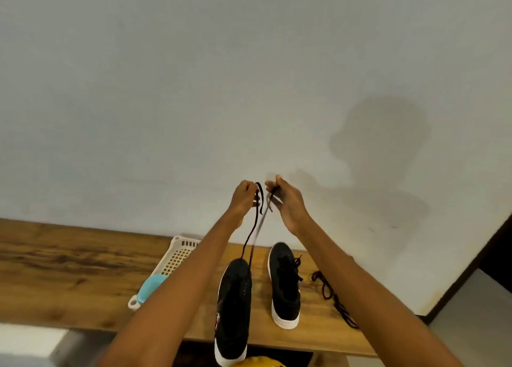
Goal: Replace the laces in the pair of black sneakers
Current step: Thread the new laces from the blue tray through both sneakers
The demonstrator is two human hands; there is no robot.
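Wooden surface (69,258) below a pale wall: left hand (243,197) and right hand (288,200) each pinch a black lace (250,233) end, raised evenly from the near sneaker (234,308); judged next, threading upper eyelets.

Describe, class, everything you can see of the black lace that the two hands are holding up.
The lace is thin, black and flat, cloth by its look. Both its ends are raised side by side in front of the pale wall: the left hand pinches one, the right hand the other. Short tips hang loose past the fingers. The two strands run down taut, close together, to the toe end of the nearer sneaker. One strand is blurred.
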